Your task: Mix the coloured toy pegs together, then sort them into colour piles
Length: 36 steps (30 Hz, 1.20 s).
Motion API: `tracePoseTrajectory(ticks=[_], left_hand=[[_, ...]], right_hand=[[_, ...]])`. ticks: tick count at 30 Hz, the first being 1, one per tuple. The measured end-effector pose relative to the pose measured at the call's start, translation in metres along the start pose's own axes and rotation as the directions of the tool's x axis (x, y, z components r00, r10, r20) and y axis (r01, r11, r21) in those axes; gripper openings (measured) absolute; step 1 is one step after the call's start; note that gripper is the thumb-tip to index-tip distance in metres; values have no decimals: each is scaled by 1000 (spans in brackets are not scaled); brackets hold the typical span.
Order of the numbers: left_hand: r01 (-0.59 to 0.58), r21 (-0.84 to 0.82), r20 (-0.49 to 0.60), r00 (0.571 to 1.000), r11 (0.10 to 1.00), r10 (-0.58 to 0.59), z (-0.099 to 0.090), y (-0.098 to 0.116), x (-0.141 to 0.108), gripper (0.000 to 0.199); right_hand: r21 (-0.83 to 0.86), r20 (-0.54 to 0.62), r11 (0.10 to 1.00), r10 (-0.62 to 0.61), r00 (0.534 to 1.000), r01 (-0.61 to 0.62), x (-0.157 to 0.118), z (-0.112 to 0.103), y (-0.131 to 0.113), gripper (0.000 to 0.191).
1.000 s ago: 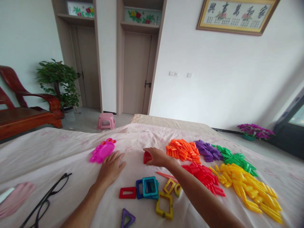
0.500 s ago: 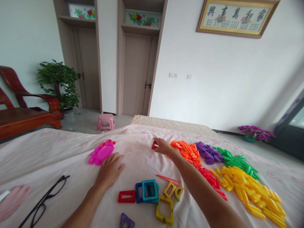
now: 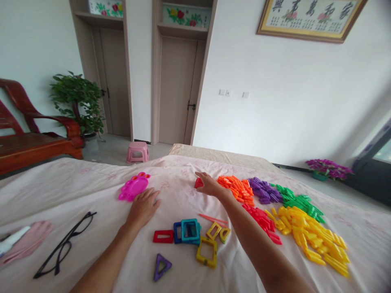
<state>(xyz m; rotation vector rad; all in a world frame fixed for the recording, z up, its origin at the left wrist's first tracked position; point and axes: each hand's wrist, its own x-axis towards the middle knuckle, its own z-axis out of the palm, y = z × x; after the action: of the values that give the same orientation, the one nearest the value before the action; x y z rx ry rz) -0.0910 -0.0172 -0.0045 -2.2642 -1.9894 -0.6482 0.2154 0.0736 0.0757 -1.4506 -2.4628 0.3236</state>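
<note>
My left hand (image 3: 143, 206) lies with its fingers loosely spread on the cloth, fingertips at the near edge of a magenta paw-shaped dish (image 3: 133, 187). Orange-red bits show in the dish's small round cups. Farther out and to the right, my right hand (image 3: 207, 184) has thumb and fingers around a small red piece (image 3: 198, 182), partly covered by the fingers. Just right of that hand is a heap of orange plastic pieces (image 3: 233, 188). Below and between my arms lie magnetic frame tiles: a red rectangle (image 3: 163, 236), a teal square (image 3: 190, 231), a yellow square (image 3: 206, 252) and a purple triangle (image 3: 161, 266).
Purple (image 3: 264, 191), green (image 3: 301, 203), red (image 3: 259, 217) and yellow (image 3: 314, 234) heaps of plastic pieces spread over the right side. Thin orange sticks (image 3: 213, 219) lie near the tiles. Black glasses (image 3: 65, 246) and a pink cloth (image 3: 32, 242) are at the left.
The view has tilted slightly, so the table things sit a little higher in it. My right hand still has the red piece, now turned so it looks different; my left hand stays by the dish.
</note>
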Motion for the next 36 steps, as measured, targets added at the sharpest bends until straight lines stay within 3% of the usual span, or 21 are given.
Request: tracePoseTrajectory(ticks=[1,3,6,9,13,18,23,30,36], left_hand=[[5,-5,0,1000,1000,-5,0,0,0,44],[12,-16,-5,1000,1000,-12,2,0,-1,44],[17,-43,-23,1000,999,-18,3,0,-2,43],[23,-83,-38,999,996,-26,2,1,-1,42],[47,-161,-44,998,986,-55,-2,1,-2,41],[102,-277,-28,993,956,-114,-9,-5,-10,38],[151,-384,8,987,911,-161,-15,-13,-11,40],[188,-437,31,980,879,-195,-14,-16,-3,38],[208,-449,50,977,869,-208,-9,-21,5,36]], right_hand=[[59,15,997,-47,999,46,-11,-3,-11,83],[172,161,979,-138,977,110,-38,-8,-35,82],[129,379,977,-208,902,171,-77,-13,-70,90],[76,419,971,-239,876,228,-104,-17,-99,92],[19,366,973,-219,904,228,-120,-13,-120,81],[-88,273,982,-138,952,168,-125,-5,-128,67],[-166,265,973,-110,958,158,-122,-1,-127,39],[-7,285,986,-157,945,166,-111,-2,-106,35],[-19,321,990,-128,938,141,-111,-8,-99,38]])
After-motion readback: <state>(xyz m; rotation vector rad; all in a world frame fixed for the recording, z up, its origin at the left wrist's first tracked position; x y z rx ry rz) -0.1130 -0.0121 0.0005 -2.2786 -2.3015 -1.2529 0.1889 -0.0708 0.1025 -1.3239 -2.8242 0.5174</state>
